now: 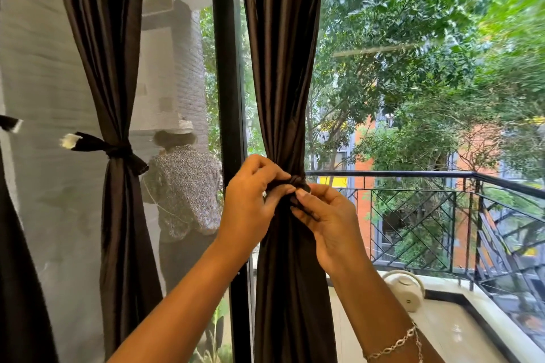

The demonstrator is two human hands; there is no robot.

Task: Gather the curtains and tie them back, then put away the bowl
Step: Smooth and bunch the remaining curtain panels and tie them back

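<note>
Dark-brown fabric filled the view. At nine o'clock the left curtain [115, 82] hung gathered, cinched by a knotted tie-back [119, 152] with a white-tipped tail. A black door frame [227, 82] stood just right of it. At the centre, the middle curtain [283, 68] was bunched at its waist, where a dark band [296, 181] wrapped it. Both hands were clamped on that band: the left hand [250, 200] pinched it from nine o'clock and the right hand [327, 221] from four o'clock, fingertips nearly meeting. A bracelet [395, 345] circled the right wrist. At three o'clock ran a black balcony railing [413, 174].
</note>
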